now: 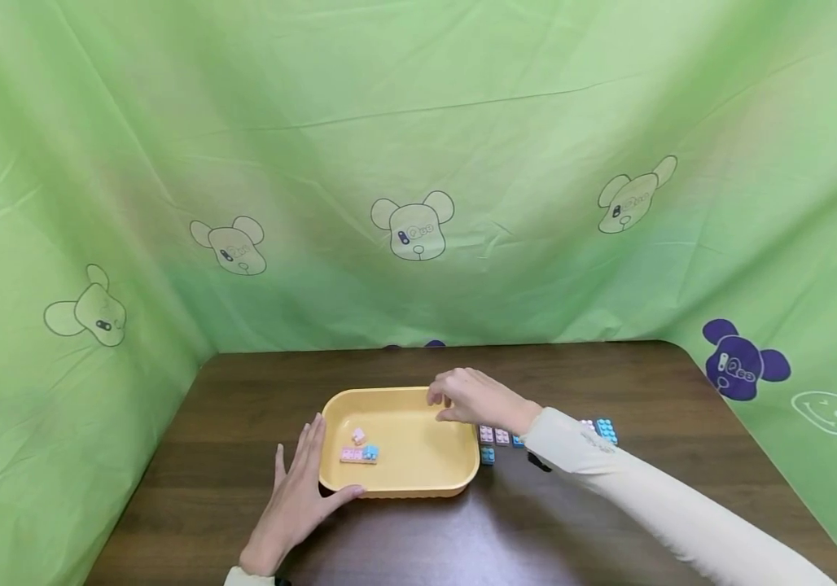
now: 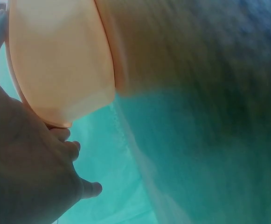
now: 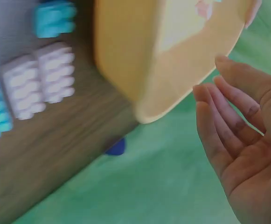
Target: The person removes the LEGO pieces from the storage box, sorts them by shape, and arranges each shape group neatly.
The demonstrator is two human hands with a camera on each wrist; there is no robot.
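Note:
A yellow plastic tray [image 1: 418, 449] stands on the table. My left hand [image 1: 292, 498] rests against its left end, fingers straight along the side and thumb at the front rim. In the left wrist view that hand [image 2: 30, 154] lies along the tray's outer wall [image 2: 60, 60]. Over the back right corner hovers my right hand [image 1: 473, 397], its fingers loosely bent with nothing between them and the thumb [image 3: 242, 74]. Inside the tray, toward the left, lie a small pink toy brick [image 1: 358, 436] and a long pink brick [image 1: 351, 455] with a light blue brick [image 1: 370, 451] at its right end.
Right of the tray, several toy bricks lie on the dark wooden table [image 1: 580, 521]: pink ones [image 1: 487, 435], a blue one [image 1: 488, 456] near the tray's side, and a light blue one [image 1: 606, 431] beyond the right sleeve. A green curtain [image 1: 418, 301] hangs behind the table.

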